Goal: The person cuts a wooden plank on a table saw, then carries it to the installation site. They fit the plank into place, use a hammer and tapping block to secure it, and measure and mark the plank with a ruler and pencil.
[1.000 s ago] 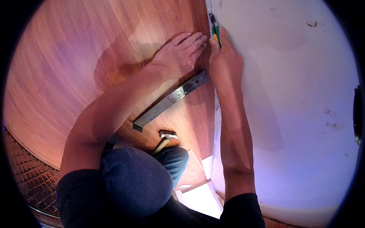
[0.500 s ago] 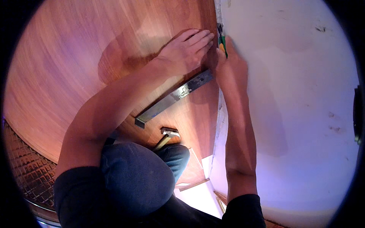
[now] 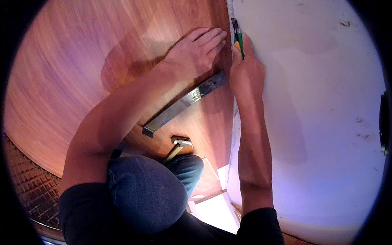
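Note:
My left hand (image 3: 196, 50) lies flat on the wood-grain floor boards (image 3: 73, 61), fingers stretched toward the board edge along the wall. Across the narrow gap, my right hand (image 3: 248, 73) is closed round a tool with a green-and-yellow handle (image 3: 240, 45) and a narrow dark blade. The blade points away from me, along the gap between boards and wall; whether its tip touches anything, I cannot tell. Below my left hand a flat metal bar (image 3: 175, 110) with a bent near end rests slantwise on the boards, its far end close to my right wrist.
A hammer (image 3: 179, 144) lies beside my bent knee (image 3: 145, 194). The scuffed white wall (image 3: 318, 102) runs along the right. At the lower left is a dark surface with a grid pattern (image 3: 32, 192). A bright white patch (image 3: 212, 210) shows near my lower body.
My right hand and the tool have shifted slightly away from me along the wall, and more of the blade shows. My left hand stays flat on the boards. The whole view has shifted a little.

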